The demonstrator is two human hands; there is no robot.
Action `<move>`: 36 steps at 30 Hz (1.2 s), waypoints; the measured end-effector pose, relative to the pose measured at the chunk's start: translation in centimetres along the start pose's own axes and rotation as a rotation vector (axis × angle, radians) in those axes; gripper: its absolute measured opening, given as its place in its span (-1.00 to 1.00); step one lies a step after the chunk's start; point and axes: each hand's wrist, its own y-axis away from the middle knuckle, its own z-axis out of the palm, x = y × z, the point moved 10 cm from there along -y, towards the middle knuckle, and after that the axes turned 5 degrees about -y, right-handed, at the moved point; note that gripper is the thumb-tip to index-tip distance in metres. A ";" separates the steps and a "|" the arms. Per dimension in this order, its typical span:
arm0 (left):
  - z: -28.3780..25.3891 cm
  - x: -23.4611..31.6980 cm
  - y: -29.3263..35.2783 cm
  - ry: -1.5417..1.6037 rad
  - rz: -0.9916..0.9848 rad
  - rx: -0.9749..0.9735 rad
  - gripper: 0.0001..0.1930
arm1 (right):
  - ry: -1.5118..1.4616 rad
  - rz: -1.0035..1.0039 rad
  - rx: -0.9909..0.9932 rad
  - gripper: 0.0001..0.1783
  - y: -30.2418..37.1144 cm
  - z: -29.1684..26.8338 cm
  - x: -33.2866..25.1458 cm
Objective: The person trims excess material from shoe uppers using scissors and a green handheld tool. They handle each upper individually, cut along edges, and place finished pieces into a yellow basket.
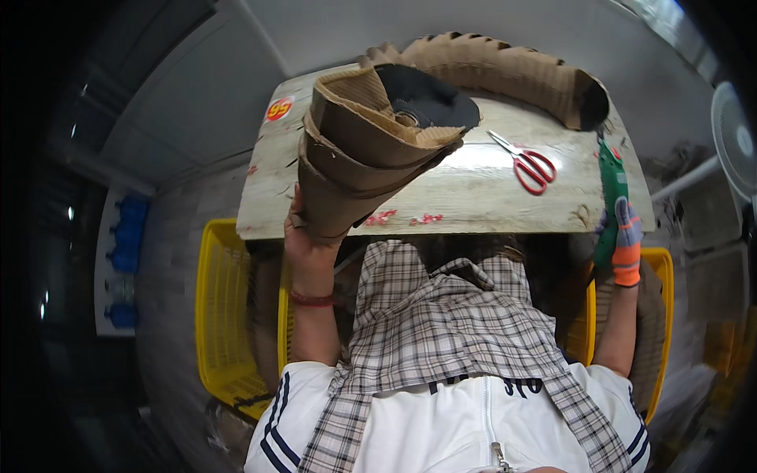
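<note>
My left hand (310, 236), bare with a red band at the wrist, grips the narrow lower end of a stack of nested brown cap-like shells (355, 165). The stack is tilted up over the table's left side. Its open top shows a ribbed tan lining and a black fabric piece (426, 94). At the table's right edge my right hand (623, 240), in a grey and orange glove, is closed around a green handheld power tool (612, 177) whose dark tip points away from me. Some of its fingers are hidden. Red-handled scissors (533, 168) lie between the hands, blades partly apart.
A long curved row of nested brown shells (505, 67) lies along the table's (473, 201) far edge. Yellow baskets stand below at the left (206, 307) and right (666, 315), the right one holding brown pieces. A white fan (735, 142) is at far right; blue bottles (126, 229) line the left.
</note>
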 end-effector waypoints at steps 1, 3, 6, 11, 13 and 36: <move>-1.1 -1.2 -0.9 0.038 -0.058 0.045 -0.63 | 0.064 -0.048 -0.079 -0.62 0.9 1.1 -1.2; -3.5 -3.4 -2.4 0.023 -0.112 0.230 -0.63 | 0.432 -0.212 -0.103 -0.64 2.4 2.8 -3.9; -6.0 -6.3 -3.9 0.085 -0.298 0.274 -0.63 | 0.908 -0.679 -0.111 -0.49 6.8 7.9 -6.6; -8.1 -8.6 -4.1 -0.014 -0.372 0.302 -0.62 | 1.092 -0.922 -0.219 -0.43 9.4 9.8 -6.3; -9.2 -8.4 -3.9 -0.081 -0.339 0.386 -0.62 | 1.098 -0.935 -0.208 -0.44 9.6 9.3 -6.1; -9.0 -11.1 -3.9 0.033 -0.448 0.304 -0.61 | 1.028 -0.967 -0.350 -0.45 10.4 9.6 -4.8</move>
